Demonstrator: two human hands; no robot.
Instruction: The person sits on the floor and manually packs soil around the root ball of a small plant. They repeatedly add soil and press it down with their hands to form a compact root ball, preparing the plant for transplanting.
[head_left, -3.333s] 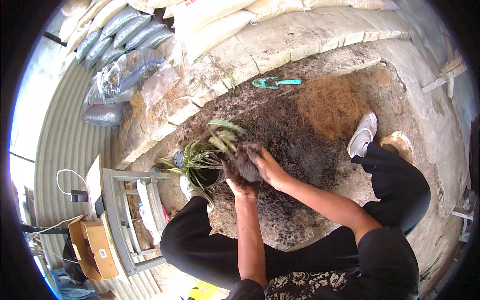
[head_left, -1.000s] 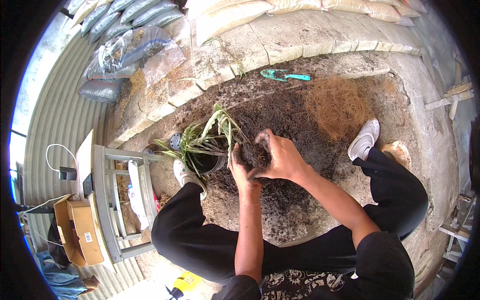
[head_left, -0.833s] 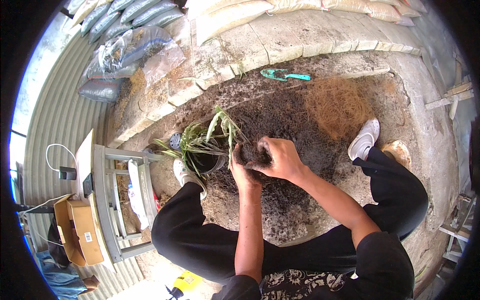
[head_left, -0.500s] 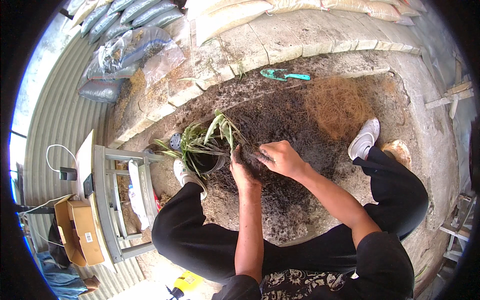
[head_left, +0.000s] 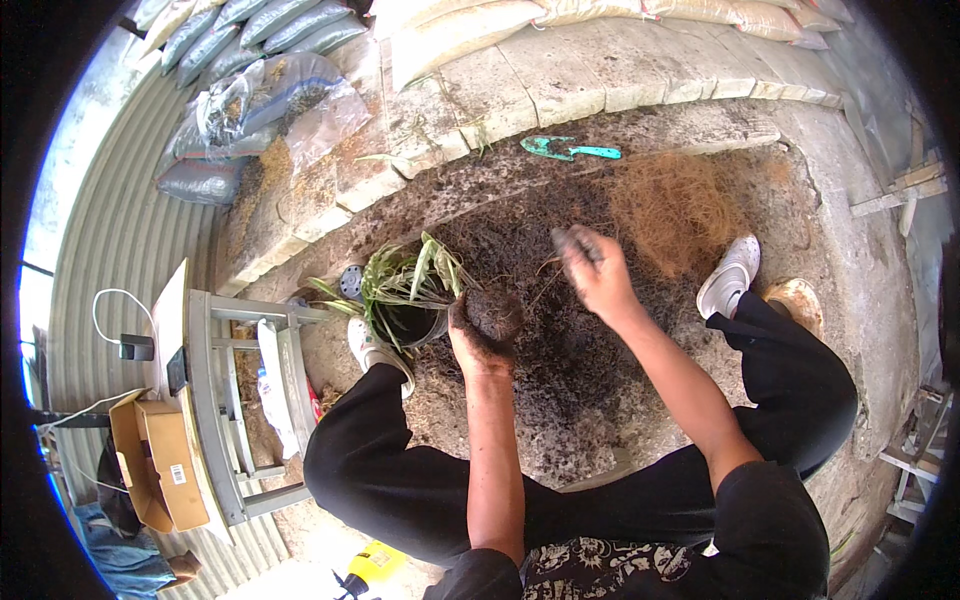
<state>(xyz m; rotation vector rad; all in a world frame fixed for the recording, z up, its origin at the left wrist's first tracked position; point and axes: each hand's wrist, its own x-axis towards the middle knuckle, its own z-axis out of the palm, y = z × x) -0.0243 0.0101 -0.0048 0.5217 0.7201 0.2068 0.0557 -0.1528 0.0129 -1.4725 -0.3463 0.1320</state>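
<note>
My left hand (head_left: 476,348), smeared with dark soil, is closed around the rounded root ball (head_left: 496,314) of a leafy plant. The plant's long green-and-pale leaves (head_left: 430,272) lean left, over a black plant pot (head_left: 408,326). Where these leaves end and any others by the pot begin is hard to tell. To the right, apart from the root ball, my right hand (head_left: 603,280) is raised with curled, soil-blackened fingers. Thin brown strands show beside its fingertips; whether they are gripped is unclear. Dark loose soil (head_left: 560,375) spreads beneath both hands.
A turquoise hand trowel (head_left: 570,149) lies beyond the soil, near a concrete curb (head_left: 560,101). Brown fibre (head_left: 675,215) is heaped at the right. Left stands a grey stool-like frame (head_left: 226,400) near an open cardboard box (head_left: 160,465). Filled bags (head_left: 470,38) line the back.
My right hand has moved up and right, away from the plant. My left hand has shifted slightly left and turned, so the round root ball now shows.
</note>
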